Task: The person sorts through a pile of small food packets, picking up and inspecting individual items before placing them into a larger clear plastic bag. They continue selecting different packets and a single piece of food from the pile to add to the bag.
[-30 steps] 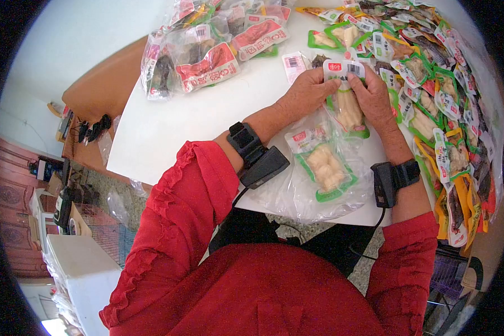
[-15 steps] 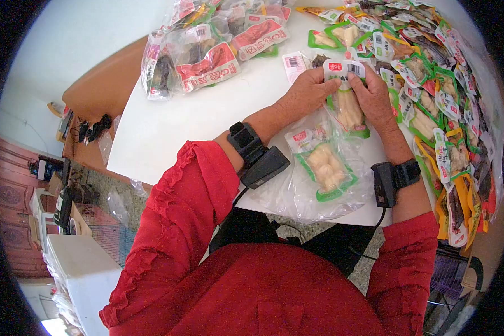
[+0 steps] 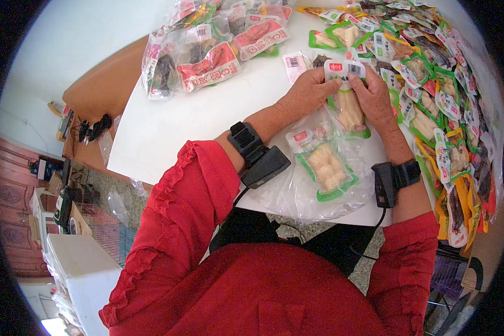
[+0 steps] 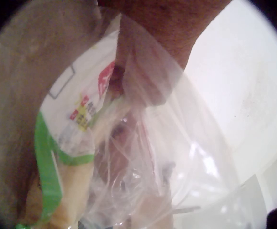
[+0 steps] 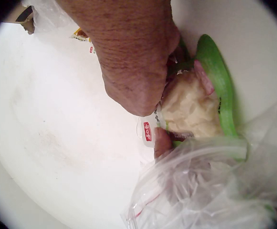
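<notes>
Both hands hold a vacuum-sealed food packet (image 3: 350, 109) by its white labelled top, thumbs on the front. The left hand (image 3: 311, 91) grips its left side, the right hand (image 3: 375, 101) its right side. Pale long pieces show through the packet's clear window, above a green lower edge. Below it, a second green-edged packet (image 3: 326, 168) with pale round lumps lies with a clear plastic bag (image 3: 285, 193) at the table's near edge. In the left wrist view the clear film covers part of the left hand. The right wrist view shows the right hand's fingers partly hidden behind the packet.
A large heap of sealed packets (image 3: 425, 106) with green and yellow edges covers the table's right side. Several filled clear bags with red labels (image 3: 207, 67) stand at the far left of the white table (image 3: 168, 126). A small white label card (image 3: 294, 66) lies beyond the left hand.
</notes>
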